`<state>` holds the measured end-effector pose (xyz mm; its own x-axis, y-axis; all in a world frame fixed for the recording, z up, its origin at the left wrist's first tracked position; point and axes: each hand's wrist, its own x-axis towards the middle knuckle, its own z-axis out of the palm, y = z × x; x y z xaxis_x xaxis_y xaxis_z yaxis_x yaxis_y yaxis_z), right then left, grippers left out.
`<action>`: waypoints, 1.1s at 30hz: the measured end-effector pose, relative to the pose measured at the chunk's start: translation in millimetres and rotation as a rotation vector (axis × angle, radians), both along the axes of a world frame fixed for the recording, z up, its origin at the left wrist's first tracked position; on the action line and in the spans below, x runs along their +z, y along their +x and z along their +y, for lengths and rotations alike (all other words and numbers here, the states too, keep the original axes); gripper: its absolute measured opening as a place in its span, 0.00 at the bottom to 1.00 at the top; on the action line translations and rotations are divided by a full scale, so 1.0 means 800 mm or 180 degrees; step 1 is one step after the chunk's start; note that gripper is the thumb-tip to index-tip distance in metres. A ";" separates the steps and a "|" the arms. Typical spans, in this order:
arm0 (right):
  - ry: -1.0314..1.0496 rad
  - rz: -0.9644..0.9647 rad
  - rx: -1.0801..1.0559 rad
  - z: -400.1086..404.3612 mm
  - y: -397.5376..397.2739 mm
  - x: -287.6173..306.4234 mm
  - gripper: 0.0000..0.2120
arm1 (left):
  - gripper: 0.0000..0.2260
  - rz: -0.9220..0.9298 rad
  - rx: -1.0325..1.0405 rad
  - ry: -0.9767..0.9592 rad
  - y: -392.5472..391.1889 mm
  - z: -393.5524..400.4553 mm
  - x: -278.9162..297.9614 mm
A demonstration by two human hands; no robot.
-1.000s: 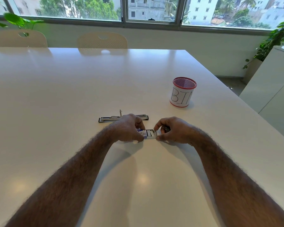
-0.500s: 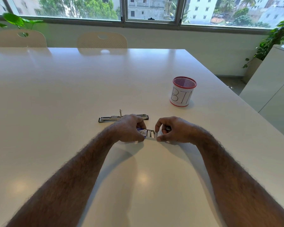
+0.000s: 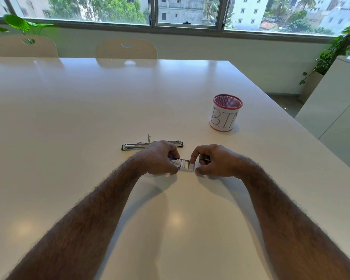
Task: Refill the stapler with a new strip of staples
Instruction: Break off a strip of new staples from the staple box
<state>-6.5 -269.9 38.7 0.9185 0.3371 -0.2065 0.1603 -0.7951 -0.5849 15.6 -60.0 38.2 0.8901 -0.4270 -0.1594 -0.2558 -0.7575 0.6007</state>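
Setting: we read this as an office meeting room | Evidence: we note a large white table [image 3: 89, 110], matching chairs [image 3: 126, 49], wide windows [image 3: 186, 11] facing city buildings, potted plants [image 3: 339, 49], white cabinet [image 3: 335, 110]

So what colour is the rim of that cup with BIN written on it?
Red. The cup has a red rim and a white side, seen in the head view.

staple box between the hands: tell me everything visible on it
The staple box is a small, flat, cardboard-looking sliding pack with a blue-printed sleeve and a white inner tray. The tray is pulled partly out to the right, showing pale strips of staples. It lies on the white table, just nearer than the opened stapler. The left hand grips the sleeve; the right hand pinches the tray's end.
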 end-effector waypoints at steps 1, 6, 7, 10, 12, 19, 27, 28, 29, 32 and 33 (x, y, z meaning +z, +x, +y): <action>0.0025 0.0046 -0.0033 0.000 0.000 0.000 0.12 | 0.14 0.0015 0.0000 -0.0009 0.000 0.000 0.000; -0.0170 -0.0040 0.0018 0.004 -0.001 -0.001 0.08 | 0.13 0.0029 0.0006 -0.0004 0.000 0.000 0.001; -0.0182 -0.0083 0.0016 0.006 -0.001 -0.001 0.07 | 0.13 0.0022 0.0008 0.0004 0.000 -0.001 0.001; -0.0221 -0.0248 -0.0030 0.013 -0.002 -0.004 0.05 | 0.12 0.0014 -0.0027 0.0023 0.000 0.000 0.001; -0.0210 -0.0390 -0.0114 0.019 -0.003 -0.007 0.04 | 0.12 0.0013 -0.0055 0.0035 0.000 -0.001 0.001; -0.0133 -0.0519 -0.0340 0.021 -0.001 -0.011 0.11 | 0.12 0.0031 0.0004 0.0013 0.000 -0.002 0.002; 0.0015 -0.0002 -0.0443 0.019 0.000 -0.006 0.13 | 0.13 0.0045 0.0032 0.0030 0.000 -0.001 0.001; 0.0043 -0.0042 -0.0447 0.020 0.000 -0.006 0.12 | 0.13 0.0034 0.0030 0.0029 0.000 -0.001 0.001; 0.0092 -0.0056 -0.0460 0.021 0.000 -0.007 0.12 | 0.12 0.0017 0.0026 0.0027 0.000 -0.001 0.001; 0.0310 0.0016 -0.0559 0.022 0.001 -0.008 0.11 | 0.13 -0.0010 0.0037 -0.0005 0.000 -0.001 0.002; 0.0379 0.0050 -0.0589 0.022 0.001 -0.008 0.11 | 0.13 -0.0003 0.0037 -0.0014 -0.001 -0.001 0.002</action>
<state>-5.8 -252.6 32.4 0.9640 0.1860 -0.1900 0.0082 -0.7353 -0.6777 15.1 -61.0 39.9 0.8952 -0.4171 -0.1568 -0.2474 -0.7579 0.6037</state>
